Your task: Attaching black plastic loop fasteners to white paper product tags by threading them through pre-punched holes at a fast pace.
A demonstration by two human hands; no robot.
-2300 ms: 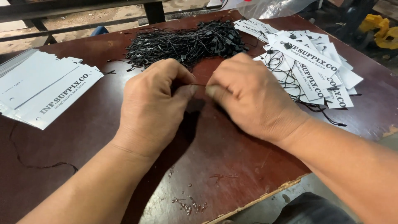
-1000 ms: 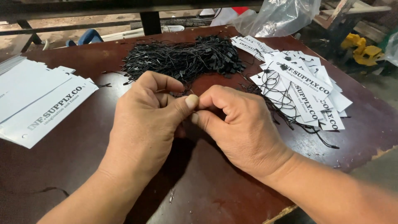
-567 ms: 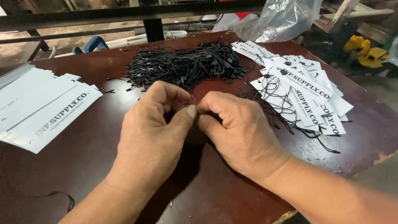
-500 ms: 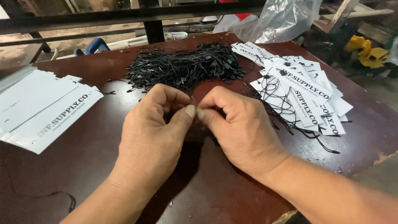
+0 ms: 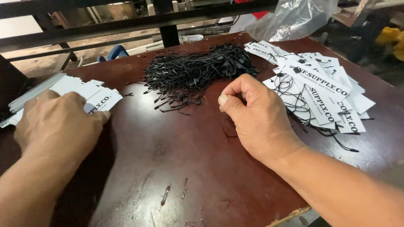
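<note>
- String (image 5: 229, 126), thin and black, hangs in a loop from our right hand (image 5: 256, 120), whose fingers (image 5: 225, 100) are curled tight with the thumb pinching it just above the dark red surface (image 5: 189, 168).
- Our left hand (image 5: 59, 124) lies palm down on the near end of a stack of plain white tags (image 5: 90, 94) at the left side of the surface; its fingers are bent over the tags, and we cannot tell whether they grip one.
- Between and beyond our hands sits a tangled heap of black strings (image 5: 198, 71), near the far edge.
- Just right of our right hand is a loose spread of printed white tags (image 5: 324, 90) with black strings threaded through them, some strings trailing toward the near edge.
- A clear plastic bag (image 5: 294, 17) lies past the far right corner.
</note>
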